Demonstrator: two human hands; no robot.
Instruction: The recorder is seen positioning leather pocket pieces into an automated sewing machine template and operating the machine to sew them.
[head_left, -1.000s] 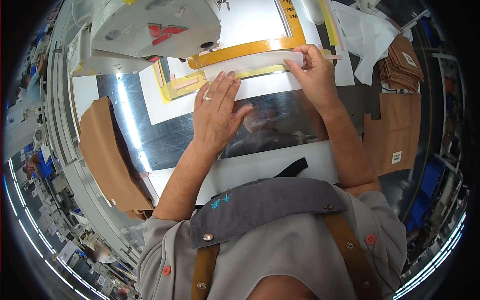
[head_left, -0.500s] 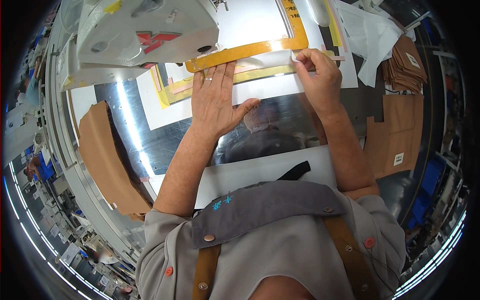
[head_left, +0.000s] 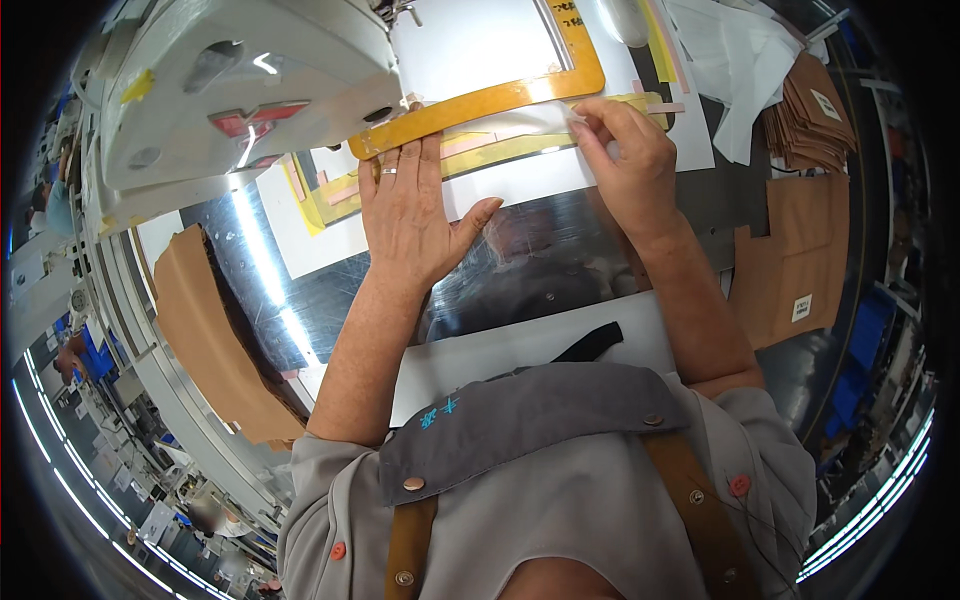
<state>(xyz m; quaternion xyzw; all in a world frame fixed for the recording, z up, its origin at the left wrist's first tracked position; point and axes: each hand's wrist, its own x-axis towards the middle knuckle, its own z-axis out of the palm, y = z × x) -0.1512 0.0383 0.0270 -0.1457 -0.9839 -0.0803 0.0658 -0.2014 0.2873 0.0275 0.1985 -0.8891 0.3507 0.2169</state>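
Note:
A flat yellow-orange frame (head_left: 470, 108) lies over a white sheet (head_left: 535, 118) and a backing edged with yellow and pink tape (head_left: 500, 143). My left hand (head_left: 408, 215) rests flat below the frame, palm down, fingers stretched toward its near edge and thumb spread aside. The tips of those fingers reach the frame's edge and are partly hidden. Near the frame's right corner, my right hand (head_left: 632, 150) pinches the curled edge of the thin white sheet between thumb and forefinger.
A white machine head (head_left: 250, 100) overhangs the upper left. Brown cut pieces lie at the left (head_left: 215, 340), and a brown stack (head_left: 808, 120) sits at the upper right beside crumpled white sheets (head_left: 735, 70). Shiny metal plate (head_left: 540, 260) covers the near work surface.
The frame and my left hand appear slightly further left, along with a small shift of the whole view. My right hand still pinches the sheet's edge.

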